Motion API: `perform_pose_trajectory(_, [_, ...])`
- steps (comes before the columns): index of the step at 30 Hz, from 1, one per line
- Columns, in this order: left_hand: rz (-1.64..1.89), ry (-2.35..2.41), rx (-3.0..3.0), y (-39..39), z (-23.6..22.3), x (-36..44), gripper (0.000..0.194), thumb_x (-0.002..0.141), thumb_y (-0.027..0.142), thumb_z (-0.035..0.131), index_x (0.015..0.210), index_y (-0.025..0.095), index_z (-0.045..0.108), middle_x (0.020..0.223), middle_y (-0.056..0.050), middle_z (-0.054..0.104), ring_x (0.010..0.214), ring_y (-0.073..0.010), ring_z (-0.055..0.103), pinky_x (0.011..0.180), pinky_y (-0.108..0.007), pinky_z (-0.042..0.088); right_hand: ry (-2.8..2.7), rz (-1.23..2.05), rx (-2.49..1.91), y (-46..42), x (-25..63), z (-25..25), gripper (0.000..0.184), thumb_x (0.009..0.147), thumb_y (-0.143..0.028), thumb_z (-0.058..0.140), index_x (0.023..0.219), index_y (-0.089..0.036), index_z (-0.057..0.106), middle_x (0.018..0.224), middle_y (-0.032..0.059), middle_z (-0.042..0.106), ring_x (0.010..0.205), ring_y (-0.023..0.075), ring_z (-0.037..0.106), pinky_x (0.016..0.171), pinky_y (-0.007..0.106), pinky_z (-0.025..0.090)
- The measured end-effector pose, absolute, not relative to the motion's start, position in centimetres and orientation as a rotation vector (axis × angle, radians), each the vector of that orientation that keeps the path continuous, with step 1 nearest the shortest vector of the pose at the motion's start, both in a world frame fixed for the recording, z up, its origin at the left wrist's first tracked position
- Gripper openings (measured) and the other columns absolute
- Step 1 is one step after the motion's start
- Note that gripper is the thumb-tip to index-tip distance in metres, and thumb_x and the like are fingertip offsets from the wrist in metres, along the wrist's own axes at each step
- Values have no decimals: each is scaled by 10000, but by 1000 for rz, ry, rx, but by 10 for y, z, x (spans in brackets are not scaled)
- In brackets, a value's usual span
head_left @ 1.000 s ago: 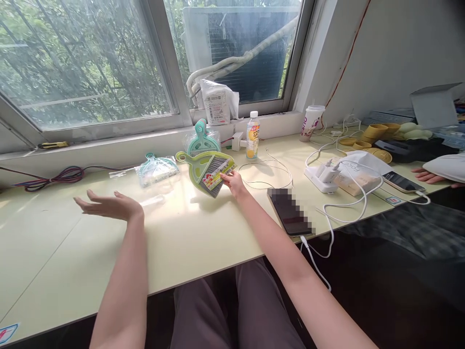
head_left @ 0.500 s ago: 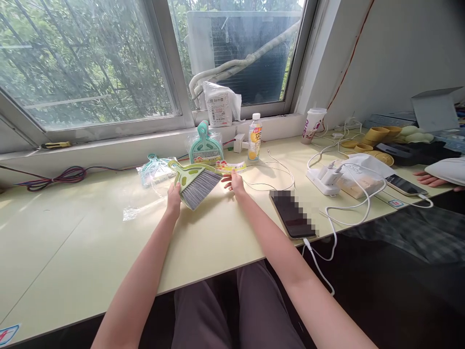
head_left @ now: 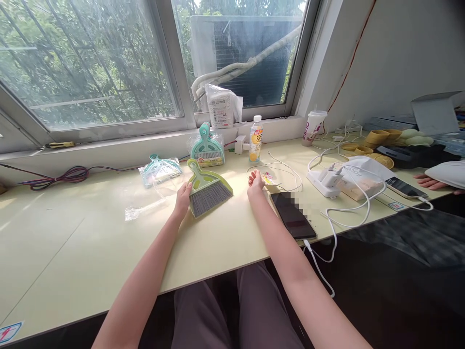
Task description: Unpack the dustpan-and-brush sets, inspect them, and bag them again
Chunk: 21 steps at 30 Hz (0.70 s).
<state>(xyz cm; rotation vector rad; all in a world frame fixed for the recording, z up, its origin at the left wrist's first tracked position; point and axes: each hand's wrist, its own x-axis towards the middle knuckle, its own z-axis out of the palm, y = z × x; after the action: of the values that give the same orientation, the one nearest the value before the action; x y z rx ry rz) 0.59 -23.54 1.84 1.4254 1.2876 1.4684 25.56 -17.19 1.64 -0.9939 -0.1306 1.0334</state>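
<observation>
A light-green dustpan [head_left: 225, 184] with its matching hand brush [head_left: 211, 198] seated in it is tilted up above the table. Closed around its left edge is my left hand [head_left: 183, 197], and the grey bristles face me. To the right, my right hand [head_left: 256, 181] has its fingers curled, with a colourful printed label [head_left: 268, 178] at the fingers; part of the label is hidden behind the hand. A turquoise dustpan set [head_left: 206, 148] leans at the windowsill. Beside it lies another turquoise set in a clear bag [head_left: 160, 172].
A phone [head_left: 292, 215] on a charging cable lies right of my right forearm. Behind are a drink bottle [head_left: 255, 139] and a thin looped cable [head_left: 296, 177]. Further right stand a power strip [head_left: 323, 184] and a cup [head_left: 314, 128]. Another person's hand [head_left: 430, 182] rests at the far right.
My right hand has moved right, away from the dustpan, and the label has shifted right with it. My left hand has brought the dustpan and brush slightly right and turned them more upright.
</observation>
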Motion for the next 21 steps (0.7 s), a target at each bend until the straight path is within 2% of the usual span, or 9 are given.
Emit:
perform_pose_trajectory(2, [1477,1337,1489,-239,19,11,402,887,489,461,1008,156,651,912,-56,665,859,-189,595,801,-308,452,-304,1008,-1118,-177,244,20,230,935,-303,436,843,-180,606,642,-40,565,429,42,423,441,168,369])
perform_pose_trajectory(4, [1514,1453,1573,-244,21,18,416,923,487,404,1037,165,641,966,-67,669,900,-197,595,812,-307,448,-680,885,-1195,-185,227,24,274,937,-336,428,827,-188,631,699,-18,598,505,71,497,520,197,428])
perform_pose_trajectory(6, [1548,1584,1677,-252,24,27,444,952,482,346,1136,179,613,1040,-82,673,935,-210,604,813,-311,445,-1203,675,-1122,-196,206,26,279,932,-392,467,858,-206,661,848,19,653,734,125,608,703,247,491])
perform_pose_trajectory(7, [1552,1639,1737,-256,26,31,463,963,483,320,1195,184,587,1058,-88,675,928,-215,614,798,-313,447,-1396,568,-1054,-201,196,27,268,930,-406,483,908,-213,668,943,39,660,877,157,619,804,282,491])
perform_pose_trajectory(10, [1521,1756,1946,-267,33,39,523,978,491,267,1325,176,501,1021,-101,697,819,-218,644,707,-306,448,-1647,299,-920,-216,175,26,299,927,-404,513,1133,-208,608,1190,96,590,1167,209,525,998,360,424])
perform_pose_trajectory(12, [1469,1786,2134,-273,36,40,542,980,488,270,1366,163,466,1059,-117,698,767,-211,651,656,-294,439,-1665,211,-896,-221,170,25,327,934,-389,511,1204,-209,553,1233,106,556,1212,214,487,1024,382,407])
perform_pose_trajectory(14, [1419,1793,2303,-276,37,39,545,981,475,280,1393,160,446,1157,-139,674,763,-206,658,619,-282,428,-1623,176,-925,-225,171,26,303,936,-382,510,1187,-216,551,1208,101,555,1204,220,484,1017,404,409])
perform_pose_trajectory(17, [1411,1814,2417,-280,37,39,543,987,453,275,1420,163,427,1240,-160,636,799,-206,667,582,-266,414,-1561,167,-987,-230,171,29,254,903,-393,559,1085,-220,604,1213,106,520,1190,240,478,1007,424,414])
perform_pose_trajectory(21, [1383,1821,2425,-282,40,39,550,985,462,281,1416,163,446,1236,-163,638,846,-209,668,596,-253,420,-1536,218,-987,-233,168,33,203,855,-399,616,919,-208,645,1174,105,487,1127,233,497,979,397,442])
